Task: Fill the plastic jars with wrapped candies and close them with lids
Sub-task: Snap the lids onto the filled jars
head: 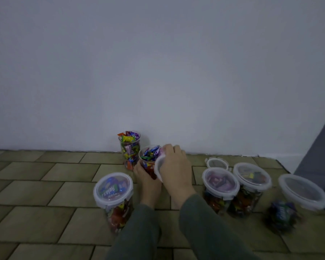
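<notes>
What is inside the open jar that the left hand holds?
The open jar holds wrapped candies, blue and green ones heaped at its rim, reddish ones lower. The left hand and the lid in the right hand cover its bottom and right side.

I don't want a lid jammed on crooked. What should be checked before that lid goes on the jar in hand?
1. Left hand steadies the open jar: ok.
2. Right hand grips the lid: ok.
3. Lid level over the mouth: not ok, it is tilted beside the rim.
4. Candies below the rim: not ok, they heap above it.
5. Rear jar apart from the jar in hand: cannot tell.
6. Spare lid on the floor for the rear jar: ok.
</notes>
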